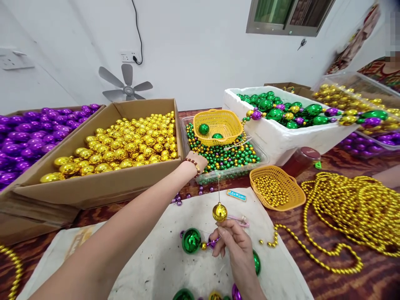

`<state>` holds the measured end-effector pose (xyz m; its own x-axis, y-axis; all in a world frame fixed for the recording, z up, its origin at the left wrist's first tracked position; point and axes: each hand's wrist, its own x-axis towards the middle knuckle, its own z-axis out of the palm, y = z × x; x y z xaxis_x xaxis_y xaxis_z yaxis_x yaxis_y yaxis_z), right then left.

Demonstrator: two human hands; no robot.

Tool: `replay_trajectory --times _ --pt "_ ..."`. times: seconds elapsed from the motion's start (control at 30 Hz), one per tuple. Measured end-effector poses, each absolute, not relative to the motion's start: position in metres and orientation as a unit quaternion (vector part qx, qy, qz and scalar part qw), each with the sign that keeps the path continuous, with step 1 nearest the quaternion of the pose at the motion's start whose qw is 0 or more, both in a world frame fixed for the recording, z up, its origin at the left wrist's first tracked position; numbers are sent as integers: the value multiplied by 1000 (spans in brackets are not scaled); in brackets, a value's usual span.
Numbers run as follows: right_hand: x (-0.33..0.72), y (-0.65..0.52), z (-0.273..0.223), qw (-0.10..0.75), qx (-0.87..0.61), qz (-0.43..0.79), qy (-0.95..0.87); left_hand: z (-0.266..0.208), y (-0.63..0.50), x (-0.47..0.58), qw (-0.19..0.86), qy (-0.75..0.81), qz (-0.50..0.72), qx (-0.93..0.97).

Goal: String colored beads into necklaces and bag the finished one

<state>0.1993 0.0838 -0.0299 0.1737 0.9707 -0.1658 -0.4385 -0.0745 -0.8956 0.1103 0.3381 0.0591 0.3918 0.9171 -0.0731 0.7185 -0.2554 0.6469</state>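
My left hand (198,161), with a beaded bracelet at the wrist, reaches to the near-left corner of a clear plastic bin (204,180) of small green, gold and purple beads. Its fingers are mostly hidden. My right hand (236,241) is closed in a pinch just under a shiny gold ball (220,212). A thin upright needle (219,187) rises from the top of that ball. From the pinch a bead string runs left, past purple beads and a small gold bead (204,246) to a large green ball (191,240). Another green ball (256,262) shows partly behind my right hand.
A white cloth (140,266) covers the near table. Cardboard boxes hold gold balls (125,143) and purple balls (34,129). A yellow basket (218,139) sits on the bin. Rightward are a foam box (265,137), an orange basket (298,199) and piled gold bead strands (353,212).
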Motion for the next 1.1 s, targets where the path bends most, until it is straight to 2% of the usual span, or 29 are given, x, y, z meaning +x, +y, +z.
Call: replay_trajectory --times 0.37,0.5,0.57,1.1 --pt "201 86 -29 608 -466 562 -312 87 283 85 427 439 355 706" --pt "202 85 -28 611 -461 549 -336 81 238 66 672 339 432 496" --pt "203 84 -25 615 -463 537 -345 75 221 57 755 292 455 371" --pt "201 77 -20 560 -506 482 -446 64 202 48 782 298 531 135"
